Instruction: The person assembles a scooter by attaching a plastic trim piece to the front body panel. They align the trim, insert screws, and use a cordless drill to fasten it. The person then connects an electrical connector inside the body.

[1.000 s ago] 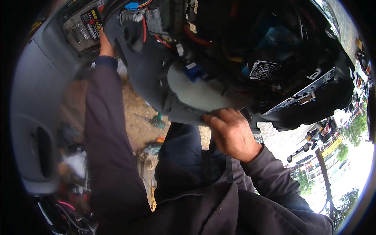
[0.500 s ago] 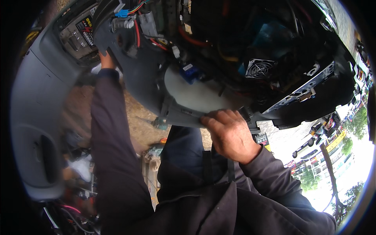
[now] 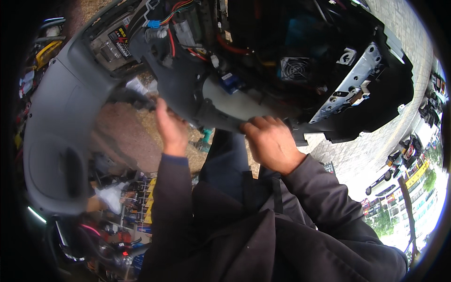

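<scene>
A large black plastic shell lies before me, its curved near rim facing my body. My right hand is closed over this rim, knuckles up. My left hand is at the rim further left, its thumb straight and apart; the other fingers are partly hidden by the panel's edge. Inside the shell are a blue box-shaped part, a square cooling fan, a perforated metal bracket, and red and coloured wires with a blue connector.
A grey moulded body panel with an oval recess curves along the left. Beyond my left hand sits a labelled battery. A green tool-like item shows below the rim. Cluttered goods fill the lower left; paving runs along the right.
My left hand has let go of the far left part of the shell and come nearer, along the rim. The right hand keeps its hold. The view has shifted slightly.
</scene>
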Demonstrator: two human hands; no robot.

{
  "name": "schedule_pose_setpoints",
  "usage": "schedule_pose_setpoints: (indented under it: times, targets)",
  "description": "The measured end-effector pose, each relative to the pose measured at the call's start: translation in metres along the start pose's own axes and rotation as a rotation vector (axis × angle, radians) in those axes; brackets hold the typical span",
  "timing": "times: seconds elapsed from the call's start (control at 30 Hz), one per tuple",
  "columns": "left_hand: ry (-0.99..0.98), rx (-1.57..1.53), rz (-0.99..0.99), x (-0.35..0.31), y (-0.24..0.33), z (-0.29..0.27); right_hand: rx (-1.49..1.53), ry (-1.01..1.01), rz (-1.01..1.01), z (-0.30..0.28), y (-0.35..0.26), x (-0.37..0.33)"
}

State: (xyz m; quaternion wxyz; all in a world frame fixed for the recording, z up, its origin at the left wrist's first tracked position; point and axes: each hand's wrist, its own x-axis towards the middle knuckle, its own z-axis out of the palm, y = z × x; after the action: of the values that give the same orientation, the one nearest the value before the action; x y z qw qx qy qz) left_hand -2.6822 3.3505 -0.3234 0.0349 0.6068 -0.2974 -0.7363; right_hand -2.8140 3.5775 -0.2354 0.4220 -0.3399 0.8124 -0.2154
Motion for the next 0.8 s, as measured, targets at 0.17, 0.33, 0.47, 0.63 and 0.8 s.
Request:
schedule_pose_setpoints:
  times: [0.17,0.33,0.47,0.63,0.8]
  targets:
    - [0.068,0.197,-0.085,-0.047,-0.030,0.040,0.005,-0.011,-0.034,0.002,0.006,-0.005]
    - [0.066,0.156,-0.088,-0.043,-0.040,0.039,-0.008,-0.015,-0.058,-0.001,0.013,-0.011]
    - [0.139,0.217,-0.061,-0.043,-0.042,0.036,-0.037,0.033,-0.044,-0.002,0.012,-0.020]
    - [0.123,0.212,-0.104,-0.043,-0.042,0.039,0.015,0.174,-0.109,0.010,-0.005,-0.039]
    - [0.095,0.251,-0.113,-0.041,-0.041,0.035,-0.030,0.173,-0.045,0.011,-0.002,-0.036]
